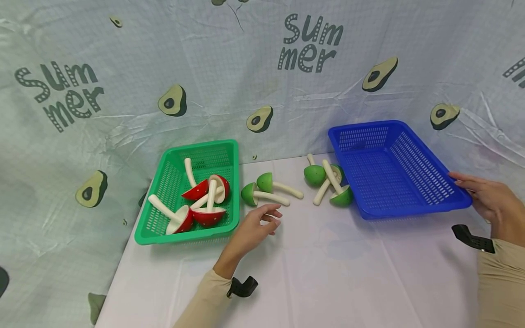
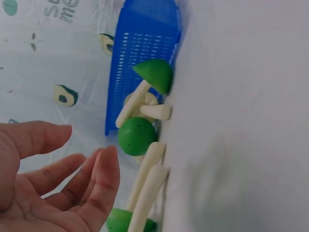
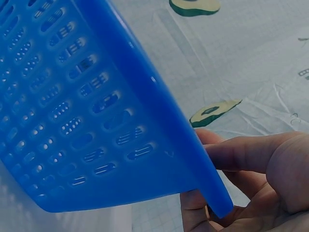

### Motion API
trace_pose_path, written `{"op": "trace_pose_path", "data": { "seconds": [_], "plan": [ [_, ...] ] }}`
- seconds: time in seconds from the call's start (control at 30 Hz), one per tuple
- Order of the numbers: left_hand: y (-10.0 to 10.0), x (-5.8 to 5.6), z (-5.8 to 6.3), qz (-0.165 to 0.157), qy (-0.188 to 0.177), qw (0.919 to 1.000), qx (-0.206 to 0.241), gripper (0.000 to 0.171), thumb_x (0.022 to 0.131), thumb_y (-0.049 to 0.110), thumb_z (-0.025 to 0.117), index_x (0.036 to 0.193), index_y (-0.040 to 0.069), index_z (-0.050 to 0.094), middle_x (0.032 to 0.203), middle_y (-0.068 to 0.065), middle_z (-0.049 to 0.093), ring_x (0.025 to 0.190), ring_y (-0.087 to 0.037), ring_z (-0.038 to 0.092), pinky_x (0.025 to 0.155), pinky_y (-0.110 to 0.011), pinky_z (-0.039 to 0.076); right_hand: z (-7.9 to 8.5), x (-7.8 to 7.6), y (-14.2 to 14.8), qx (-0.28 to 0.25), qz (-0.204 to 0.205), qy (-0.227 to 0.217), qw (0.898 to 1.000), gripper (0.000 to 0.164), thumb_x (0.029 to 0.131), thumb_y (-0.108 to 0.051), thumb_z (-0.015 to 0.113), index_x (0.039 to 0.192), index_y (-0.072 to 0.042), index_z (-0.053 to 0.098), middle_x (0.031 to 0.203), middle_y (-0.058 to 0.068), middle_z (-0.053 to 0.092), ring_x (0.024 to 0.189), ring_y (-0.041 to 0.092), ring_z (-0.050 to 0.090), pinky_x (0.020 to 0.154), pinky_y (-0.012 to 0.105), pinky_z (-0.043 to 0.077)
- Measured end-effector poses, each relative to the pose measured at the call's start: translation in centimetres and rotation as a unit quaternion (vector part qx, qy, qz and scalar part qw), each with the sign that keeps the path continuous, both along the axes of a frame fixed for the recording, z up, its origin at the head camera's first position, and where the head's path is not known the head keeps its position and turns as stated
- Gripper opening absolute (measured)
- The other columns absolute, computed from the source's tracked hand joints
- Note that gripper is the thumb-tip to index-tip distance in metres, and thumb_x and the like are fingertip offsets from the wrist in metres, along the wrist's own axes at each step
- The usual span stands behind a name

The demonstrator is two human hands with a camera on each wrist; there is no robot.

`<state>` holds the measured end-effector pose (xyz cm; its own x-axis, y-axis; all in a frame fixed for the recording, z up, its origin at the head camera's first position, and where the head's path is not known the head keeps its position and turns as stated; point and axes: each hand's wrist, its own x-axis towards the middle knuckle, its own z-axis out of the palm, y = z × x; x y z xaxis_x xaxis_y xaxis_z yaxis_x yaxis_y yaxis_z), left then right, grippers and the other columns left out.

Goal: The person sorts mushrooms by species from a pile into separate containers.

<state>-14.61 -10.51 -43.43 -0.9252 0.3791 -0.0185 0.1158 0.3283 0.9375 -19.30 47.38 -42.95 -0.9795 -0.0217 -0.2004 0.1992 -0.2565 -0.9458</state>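
My right hand grips the right front corner of a blue plastic basket. In the right wrist view, thumb and fingers hold the basket's rim from both sides. My left hand hovers over the table with its fingers loosely bent, nothing in them. Just beyond it lie two toy mushrooms with green caps and cream stems. Three more green-capped mushrooms lie heaped against the blue basket's left side; the left wrist view shows their caps past my fingertips.
To the left stands a green plastic basket holding several red-capped mushrooms, one with its stem over the rim. The white-covered table meets an avocado-print cloth hung at the back and left.
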Motion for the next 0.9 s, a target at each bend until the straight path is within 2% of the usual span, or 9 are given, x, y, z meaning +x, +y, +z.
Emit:
{"op": "trace_pose_path", "data": {
  "seconds": [0.1, 0.3, 0.4, 0.57, 0.73, 0.9],
  "plan": [
    [0.7, -0.5, -0.8, 0.024, -0.011, 0.9997, 0.003, 0.045, 0.099, 0.004, 0.062, 0.143, -0.002, 0.053, 0.127, -0.025, 0.061, 0.109, -0.032, 0.063, 0.078, -0.034, 0.060, -0.1, 0.0, 0.1, -0.003, 0.011, 0.008, 1.000, 0.037, 0.106, -0.003, 0.050, 0.101, -0.019, 0.083, 0.097, -0.016, 0.074, 0.083, 0.002, 0.067, 0.066, 0.021, 0.056],
    [1.7, -1.6, -2.3, 0.068, -0.032, 0.9970, 0.015, 0.055, 0.097, 0.002, 0.064, 0.149, -0.001, 0.046, 0.140, -0.026, 0.053, 0.112, -0.033, 0.063, 0.079, -0.036, 0.060, -0.1, -0.1, 0.1, -0.015, -0.001, -0.002, 1.000, 0.034, 0.104, -0.003, 0.053, 0.099, -0.018, 0.084, 0.096, -0.016, 0.074, 0.082, 0.002, 0.067, 0.066, 0.021, 0.056],
    [1.9, -2.2, -2.8, 0.086, -0.048, 0.9950, 0.013, 0.060, 0.097, 0.003, 0.065, 0.153, 0.003, 0.043, 0.145, -0.024, 0.049, 0.107, -0.029, 0.066, 0.079, -0.036, 0.059, -0.2, -0.1, 0.1, -0.012, -0.002, -0.001, 1.000, 0.034, 0.104, -0.003, 0.053, 0.100, -0.018, 0.083, 0.096, -0.016, 0.074, 0.082, 0.001, 0.066, 0.066, 0.020, 0.055],
    [2.2, -3.3, -3.4, 0.111, -0.073, 0.9910, 0.008, 0.064, 0.097, 0.005, 0.065, 0.156, 0.008, 0.040, 0.144, -0.021, 0.051, 0.098, -0.024, 0.067, 0.079, -0.035, 0.060, -0.2, 0.1, 0.0, -0.003, -0.011, -0.005, 1.000, 0.032, 0.103, -0.004, 0.056, 0.099, -0.019, 0.084, 0.095, -0.017, 0.073, 0.082, -0.001, 0.065, 0.065, 0.019, 0.054],
    [2.3, -4.2, -3.9, 0.135, -0.104, 0.9853, 0.016, 0.068, 0.097, 0.007, 0.065, 0.158, 0.011, 0.037, 0.145, -0.018, 0.051, 0.089, -0.027, 0.069, 0.078, -0.036, 0.058, -0.1, 0.1, 0.0, -0.009, -0.011, -0.012, 1.000, 0.032, 0.104, -0.005, 0.055, 0.099, -0.020, 0.084, 0.095, -0.017, 0.074, 0.082, 0.000, 0.066, 0.066, 0.020, 0.054],
    [2.6, -4.9, -4.4, 0.149, -0.118, 0.9810, 0.037, 0.070, 0.098, 0.006, 0.062, 0.160, 0.013, 0.032, 0.150, -0.015, 0.048, 0.082, -0.026, 0.072, 0.069, -0.030, 0.052, -0.1, 0.1, 0.0, -0.020, 0.005, -0.001, 1.000, 0.036, 0.105, -0.003, 0.051, 0.102, -0.019, 0.083, 0.097, -0.016, 0.074, 0.084, 0.001, 0.066, 0.067, 0.020, 0.054]
  ]
}}
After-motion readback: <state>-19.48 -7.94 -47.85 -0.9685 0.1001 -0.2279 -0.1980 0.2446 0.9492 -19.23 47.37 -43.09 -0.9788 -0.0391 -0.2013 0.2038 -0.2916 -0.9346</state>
